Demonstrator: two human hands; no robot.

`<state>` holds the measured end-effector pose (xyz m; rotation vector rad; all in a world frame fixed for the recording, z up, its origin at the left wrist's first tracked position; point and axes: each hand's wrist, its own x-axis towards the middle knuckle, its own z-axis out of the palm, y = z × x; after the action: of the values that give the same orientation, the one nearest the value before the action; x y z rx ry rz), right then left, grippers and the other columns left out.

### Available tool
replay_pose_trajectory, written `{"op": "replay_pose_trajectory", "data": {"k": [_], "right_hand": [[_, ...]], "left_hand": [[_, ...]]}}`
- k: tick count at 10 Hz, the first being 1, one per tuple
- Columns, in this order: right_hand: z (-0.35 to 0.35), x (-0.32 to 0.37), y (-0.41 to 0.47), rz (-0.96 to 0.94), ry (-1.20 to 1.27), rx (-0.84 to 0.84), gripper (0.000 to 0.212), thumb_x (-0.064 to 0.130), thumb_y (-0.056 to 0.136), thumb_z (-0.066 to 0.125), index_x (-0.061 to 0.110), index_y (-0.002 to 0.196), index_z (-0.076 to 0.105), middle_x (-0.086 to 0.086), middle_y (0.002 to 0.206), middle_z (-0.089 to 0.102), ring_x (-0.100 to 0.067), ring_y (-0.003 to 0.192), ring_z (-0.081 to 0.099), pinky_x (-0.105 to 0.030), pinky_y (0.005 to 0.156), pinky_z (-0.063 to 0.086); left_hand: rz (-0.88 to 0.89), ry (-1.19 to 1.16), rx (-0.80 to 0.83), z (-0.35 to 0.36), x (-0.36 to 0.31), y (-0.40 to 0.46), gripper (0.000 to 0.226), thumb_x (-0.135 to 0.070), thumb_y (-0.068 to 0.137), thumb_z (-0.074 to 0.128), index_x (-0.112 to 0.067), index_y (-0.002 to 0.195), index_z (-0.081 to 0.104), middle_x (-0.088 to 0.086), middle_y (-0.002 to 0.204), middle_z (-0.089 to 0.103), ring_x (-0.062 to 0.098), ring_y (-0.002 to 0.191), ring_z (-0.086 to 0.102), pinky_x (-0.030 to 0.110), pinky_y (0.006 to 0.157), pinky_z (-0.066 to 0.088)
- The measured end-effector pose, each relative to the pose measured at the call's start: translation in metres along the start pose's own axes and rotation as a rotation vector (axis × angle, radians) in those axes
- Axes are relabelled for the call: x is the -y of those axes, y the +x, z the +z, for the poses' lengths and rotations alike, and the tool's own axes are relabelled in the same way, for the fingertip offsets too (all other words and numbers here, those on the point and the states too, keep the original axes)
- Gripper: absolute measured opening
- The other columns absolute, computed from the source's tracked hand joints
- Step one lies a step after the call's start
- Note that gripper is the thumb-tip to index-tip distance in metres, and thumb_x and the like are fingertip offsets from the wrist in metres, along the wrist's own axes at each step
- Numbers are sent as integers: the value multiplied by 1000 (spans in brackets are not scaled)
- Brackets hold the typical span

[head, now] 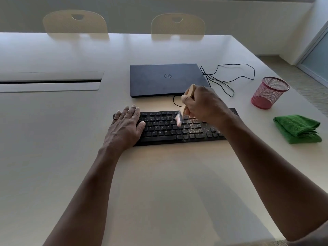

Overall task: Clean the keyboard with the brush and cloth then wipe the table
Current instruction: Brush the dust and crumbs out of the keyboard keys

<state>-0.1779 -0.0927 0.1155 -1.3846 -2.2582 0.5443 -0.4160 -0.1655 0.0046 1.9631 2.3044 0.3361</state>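
A black keyboard [165, 128] lies across the middle of the white table [159, 174], with pale crumbs scattered over its right half. My left hand [126, 126] rests flat on the keyboard's left end, fingers straight. My right hand [202, 103] grips a wooden-handled brush [184, 107], whose pale bristles touch the keys near the middle. A folded green cloth [298, 129] lies on the table to the right of the keyboard, apart from both hands.
A closed dark laptop [166, 79] sits just behind the keyboard, with a black cable [229, 77] looping to its right. A red mesh cup [269, 93] stands at the right. A cable slot [51, 81] is at the left. Two chairs [177, 25] stand at the far edge.
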Motion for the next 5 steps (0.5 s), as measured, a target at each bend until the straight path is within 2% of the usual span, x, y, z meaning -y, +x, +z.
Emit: {"op": "replay_pose_trajectory", "data": {"k": [1, 2, 3, 4, 5], "right_hand": [[8, 4, -3, -40, 59, -31, 18, 29, 104, 58, 14, 107, 68, -2, 84, 74, -11, 66, 70, -31, 71, 62], [16, 4, -5, -36, -6, 53, 17, 29, 103, 56, 16, 100, 67, 0, 79, 74, -14, 66, 70, -39, 75, 62], [10, 5, -1, 4, -16, 105, 22, 27, 103, 54, 12, 93, 68, -2, 73, 73, -20, 65, 72, -42, 73, 63], [7, 9, 1, -23, -15, 17, 23, 30, 104, 54, 12, 99, 69, -2, 76, 74, -17, 64, 71, -36, 72, 62], [12, 11, -1, -57, 20, 8, 21, 31, 105, 55, 14, 108, 68, -1, 83, 75, -12, 66, 70, -34, 75, 62]], "left_hand": [[-1, 1, -1, 0, 0, -1, 64, -47, 106, 27, -17, 161, 11, 0, 168, 5, 14, 155, -3, 34, 125, -4], [0, -1, 0, -1, 0, -1, 64, -46, 106, 27, -17, 161, 11, 0, 168, 6, 14, 155, -2, 34, 125, -4], [0, -6, -6, 0, 1, 0, 64, -46, 106, 28, -17, 161, 12, 0, 168, 7, 14, 155, -2, 34, 125, -4], [1, -7, -4, 0, 2, 0, 64, -47, 106, 28, -17, 161, 12, 0, 168, 7, 14, 155, -2, 35, 125, -4], [-2, -8, -4, 0, 1, 0, 64, -47, 106, 27, -17, 161, 12, 0, 168, 6, 14, 155, -2, 35, 125, -3]]}}
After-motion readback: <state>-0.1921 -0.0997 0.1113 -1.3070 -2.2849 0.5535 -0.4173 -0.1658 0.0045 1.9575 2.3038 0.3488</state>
